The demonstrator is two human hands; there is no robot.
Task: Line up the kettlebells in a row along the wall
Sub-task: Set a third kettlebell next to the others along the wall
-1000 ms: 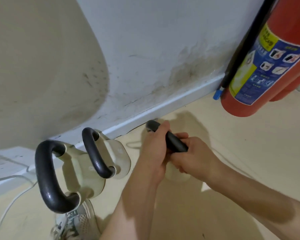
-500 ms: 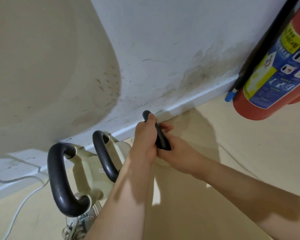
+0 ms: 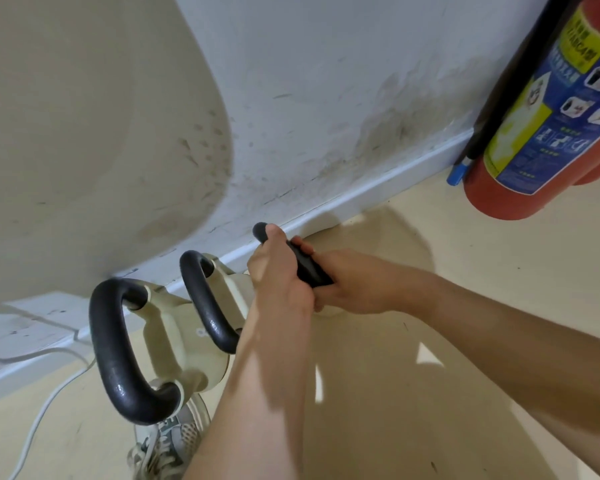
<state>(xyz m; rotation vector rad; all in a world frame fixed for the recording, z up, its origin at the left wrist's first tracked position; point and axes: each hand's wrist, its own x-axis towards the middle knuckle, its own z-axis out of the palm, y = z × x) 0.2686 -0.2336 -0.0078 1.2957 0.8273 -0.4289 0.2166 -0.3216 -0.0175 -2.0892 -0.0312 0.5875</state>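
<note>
Two cream kettlebells with black handles stand by the white baseboard: the near one (image 3: 168, 344) at lower left and a second one (image 3: 229, 289) just behind it. A third kettlebell's black handle (image 3: 305, 268) is gripped by both hands, my left hand (image 3: 279, 271) at its far end and my right hand (image 3: 347, 280) at its near end. Its cream body is almost wholly hidden under my hands, right of the second kettlebell and close to the wall.
A red fire extinguisher (image 3: 548, 109) with a black hose stands at the wall on the right. A white cable (image 3: 45, 407) runs along the floor at left. My grey sneaker (image 3: 168, 441) is under the near kettlebell. A beige curved surface (image 3: 84, 133) fills the upper left.
Both hands have carried the third kettlebell's handle toward the wall and closer to the second kettlebell. The view has shifted, so the extinguisher sits further right.
</note>
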